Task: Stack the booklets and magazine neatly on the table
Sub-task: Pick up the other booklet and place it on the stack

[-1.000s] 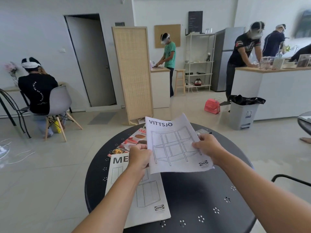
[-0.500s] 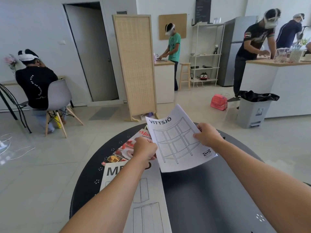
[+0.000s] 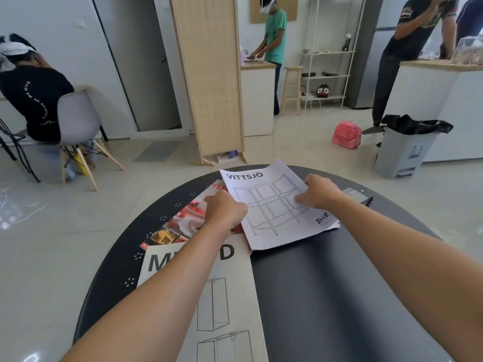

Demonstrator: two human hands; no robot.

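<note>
A white VITTSJÖ booklet [image 3: 274,210] lies low over the far middle of the round black table [image 3: 326,296], its left part over a colourful food magazine [image 3: 180,226]. My left hand [image 3: 226,211] grips the booklet's left edge. My right hand [image 3: 317,192] holds its right edge, fingers on top. A second, larger white booklet [image 3: 230,296] with big black letters lies nearer to me under my left forearm, overlapping the magazine's near end.
A small dark flat device [image 3: 356,195] lies on the table right of my right hand. Beyond the table stand a wicker screen [image 3: 209,79], a grey bin [image 3: 405,150], a red bag [image 3: 346,134], a seated person [image 3: 39,100] at left and standing people at counters.
Both hands have lowered the VITTSJÖ booklet from mid-air down onto the magazine at the far side of the table. My view has tilted down and moved closer.
</note>
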